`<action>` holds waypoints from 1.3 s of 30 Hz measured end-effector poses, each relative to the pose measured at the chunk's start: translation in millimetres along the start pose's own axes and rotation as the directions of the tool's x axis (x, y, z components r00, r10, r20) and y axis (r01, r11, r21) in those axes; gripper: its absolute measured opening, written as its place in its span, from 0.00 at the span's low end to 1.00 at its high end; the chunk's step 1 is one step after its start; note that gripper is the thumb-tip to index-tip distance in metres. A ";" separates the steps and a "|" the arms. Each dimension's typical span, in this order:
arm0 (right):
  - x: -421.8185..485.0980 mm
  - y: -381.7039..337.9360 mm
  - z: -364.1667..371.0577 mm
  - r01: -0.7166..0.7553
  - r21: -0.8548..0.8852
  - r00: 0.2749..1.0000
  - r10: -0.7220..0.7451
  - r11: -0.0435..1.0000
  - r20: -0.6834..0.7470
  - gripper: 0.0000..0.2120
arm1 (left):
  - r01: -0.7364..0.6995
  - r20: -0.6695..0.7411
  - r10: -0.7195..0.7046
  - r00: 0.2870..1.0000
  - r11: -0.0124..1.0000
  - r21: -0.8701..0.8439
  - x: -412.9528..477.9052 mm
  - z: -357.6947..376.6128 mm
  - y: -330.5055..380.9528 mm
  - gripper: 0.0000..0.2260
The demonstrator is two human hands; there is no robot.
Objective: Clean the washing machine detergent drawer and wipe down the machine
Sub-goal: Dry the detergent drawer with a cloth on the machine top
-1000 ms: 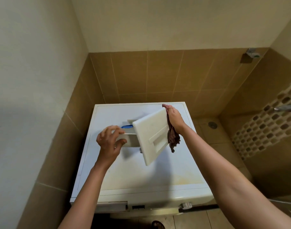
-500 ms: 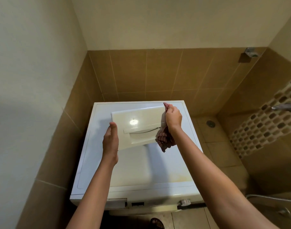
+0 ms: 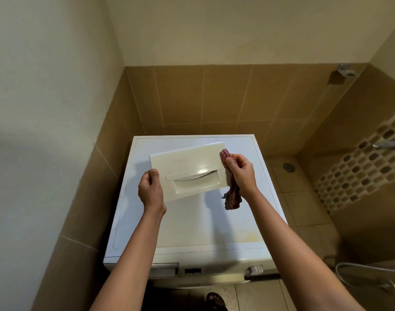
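Head: washing machine, tiled wall

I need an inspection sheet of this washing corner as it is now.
Surface: washing machine top, white, yellowish stain near its front right.
Job's things: detergent drawer held above the machine, front panel toward the camera; dark red cloth hangs by its right edge.
Clutter: nothing seen.
Hands: left hand grips the drawer's lower left corner; right hand pinches the cloth.
Cables: nothing seen; a metal hose lies lower right.
Surroundings: tan wall tiles, floor drain, open drawer slot on the machine front.
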State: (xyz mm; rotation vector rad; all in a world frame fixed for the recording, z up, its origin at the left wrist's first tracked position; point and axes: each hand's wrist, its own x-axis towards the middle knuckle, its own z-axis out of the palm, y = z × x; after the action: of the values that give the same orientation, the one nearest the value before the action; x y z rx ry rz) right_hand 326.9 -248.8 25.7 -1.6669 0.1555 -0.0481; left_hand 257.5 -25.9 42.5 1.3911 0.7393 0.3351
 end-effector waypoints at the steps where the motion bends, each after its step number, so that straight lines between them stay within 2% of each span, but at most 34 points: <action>1: -4.1 2.6 0.2 0.006 0.010 0.999 -0.005 1.000 -0.038 0.07 | 0.009 0.002 -0.009 1.000 1.000 -0.004 0.4 0.9 -0.3 0.08; 4: -20.0 8.7 9.4 -0.008 0.090 0.988 0.022 0.996 -0.153 0.05 | 0.097 0.018 -0.095 0.995 0.992 -0.082 4.4 6.9 3.1 0.08; 6: -29.9 13.2 19.6 -0.056 0.162 0.964 0.096 0.985 -0.250 0.06 | 0.120 0.039 -0.117 0.992 0.988 -0.100 6.2 12.8 8.1 0.08; 9: -38.2 17.0 38.0 -0.225 0.330 0.866 0.343 0.917 -0.364 0.10 | 0.090 0.054 -0.087 0.995 0.994 -0.063 3.8 19.3 10.3 0.07; 11: -44.7 16.1 55.9 -0.293 0.491 0.824 0.478 0.820 -0.306 0.12 | 0.083 0.068 -0.080 0.995 0.995 -0.046 -0.8 24.2 7.5 0.07; 15: -69.0 9.0 97.4 -0.329 0.548 0.842 0.501 0.769 -0.198 0.12 | 0.102 0.044 -0.100 0.994 0.993 -0.052 -4.1 33.9 4.1 0.10; 21: -120.2 18.8 135.1 -0.460 0.413 0.858 0.513 0.786 -0.020 0.14 | 0.005 -0.001 -0.005 1.000 0.998 0.068 -3.8 28.9 0.7 0.10; 24: -128.8 17.7 138.8 -0.452 0.366 0.873 0.489 0.813 -0.008 0.14 | -0.030 0.014 0.028 1.000 0.990 0.137 -5.4 26.6 1.2 0.10; 26: -125.0 13.0 132.9 -0.400 0.331 0.885 0.454 0.854 -0.100 0.13 | -0.053 0.015 0.051 0.999 0.981 0.188 -4.2 23.3 4.7 0.10; 29: -101.2 8.4 108.7 -0.320 0.364 0.837 0.441 0.875 -0.324 0.12 | -0.076 0.013 0.075 0.997 0.970 0.229 0.8 15.0 8.5 0.11; 35: -52.8 -1.0 53.2 -0.277 0.309 0.775 0.402 0.910 -0.487 0.12 | -0.067 0.072 0.051 0.996 0.969 0.239 4.4 6.0 7.1 0.08; 37: -47.5 -0.2 41.5 -0.243 0.201 0.760 0.315 0.949 -0.568 0.11 | -0.070 0.090 0.049 0.995 0.968 0.239 2.3 7.3 6.4 0.07; 39: -50.5 2.3 40.9 -0.171 -0.016 0.801 0.129 0.985 -0.585 0.09 | -0.075 0.098 0.052 0.994 0.967 0.244 0.4 9.2 4.0 0.07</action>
State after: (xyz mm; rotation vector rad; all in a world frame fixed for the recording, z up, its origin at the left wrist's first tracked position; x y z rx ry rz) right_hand 281.8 -202.1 22.2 -1.6571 0.7662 -0.4446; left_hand 264.5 -31.9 46.2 1.6575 0.6788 0.2334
